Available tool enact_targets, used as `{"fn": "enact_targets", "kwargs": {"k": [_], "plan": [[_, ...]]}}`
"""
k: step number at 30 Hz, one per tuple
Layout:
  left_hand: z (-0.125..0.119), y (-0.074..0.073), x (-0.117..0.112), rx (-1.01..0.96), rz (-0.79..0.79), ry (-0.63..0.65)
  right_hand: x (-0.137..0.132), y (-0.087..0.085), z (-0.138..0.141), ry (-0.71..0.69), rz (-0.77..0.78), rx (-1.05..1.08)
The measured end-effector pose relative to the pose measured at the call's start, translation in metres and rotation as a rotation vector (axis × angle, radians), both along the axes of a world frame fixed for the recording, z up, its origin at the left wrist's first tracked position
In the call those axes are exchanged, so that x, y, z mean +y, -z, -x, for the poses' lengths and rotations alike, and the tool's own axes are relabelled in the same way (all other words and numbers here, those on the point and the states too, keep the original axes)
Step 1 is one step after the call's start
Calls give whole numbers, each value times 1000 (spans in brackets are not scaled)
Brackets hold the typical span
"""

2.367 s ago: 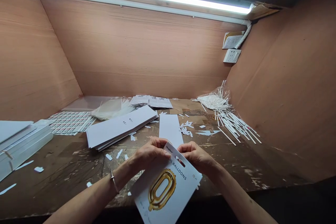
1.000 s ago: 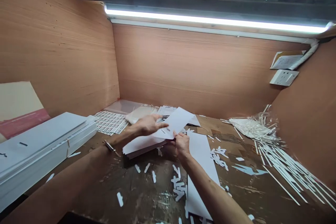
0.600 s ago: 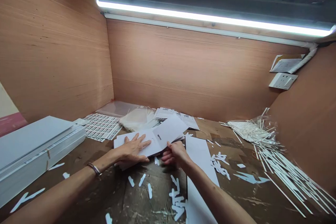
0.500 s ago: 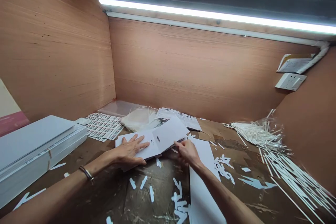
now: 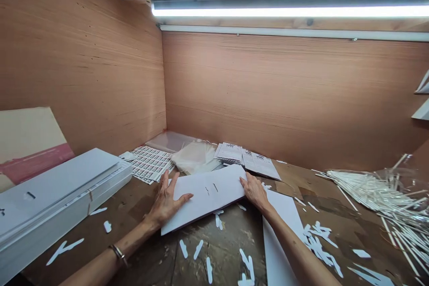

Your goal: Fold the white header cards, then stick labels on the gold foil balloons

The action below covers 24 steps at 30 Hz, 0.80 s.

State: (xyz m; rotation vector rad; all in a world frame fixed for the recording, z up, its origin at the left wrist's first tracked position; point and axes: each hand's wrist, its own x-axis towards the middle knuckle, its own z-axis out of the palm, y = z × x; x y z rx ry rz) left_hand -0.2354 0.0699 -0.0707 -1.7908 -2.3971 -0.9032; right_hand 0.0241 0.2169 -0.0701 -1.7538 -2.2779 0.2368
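A stack of white card sheets (image 5: pixel 197 192) lies slantwise on the brown table, with two short dark slits near its middle. At its left end is my left hand (image 5: pixel 166 201), thumb on top and fingers at the far edge. My right hand (image 5: pixel 255 189) grips the opposite end, its fingers partly hidden. A second white sheet (image 5: pixel 283 232) lies beneath my right forearm. Small white paper cut-outs (image 5: pixel 209 270) are scattered in front of the stack.
A thick banded pile of white card (image 5: pixel 110 192) stands at left. Behind the hands are a sticker sheet (image 5: pixel 150 163), clear plastic bags (image 5: pixel 194 157) and printed leaflets (image 5: pixel 259 164). White sticks (image 5: pixel 372 190) are heaped at right. Wooden walls (image 5: pixel 284 98) enclose the table.
The raised, bent top sheet now lies flatter on the stack. My left hand has gone from lying on top to the left end; my right hand grips the right end. The view has turned left.
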Motion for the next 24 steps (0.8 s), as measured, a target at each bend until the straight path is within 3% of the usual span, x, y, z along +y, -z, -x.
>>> {"fn": "enact_targets", "kwargs": {"k": [3, 6, 9, 17, 19, 21, 24], "plan": [[5, 5, 2, -16, -17, 37, -1, 11, -2, -10, -110, -29], [9, 2, 8, 100, 4, 92, -4, 13, -2, -26, -178, -74], [10, -3, 16, 241, 70, 62, -5, 10, -1, -25, -198, -102], [-6, -30, 19, 515, 244, 49, -7, 3, -2, -16, -156, -102], [-22, -37, 20, 537, 239, 154, -6, 0, 1, -16, -128, -106], [-40, -38, 23, 525, 233, 346, -5, -4, 3, -3, -113, -107], [-61, -26, 29, 483, 303, 568, -12, -15, -3, -11, -124, -74]]}}
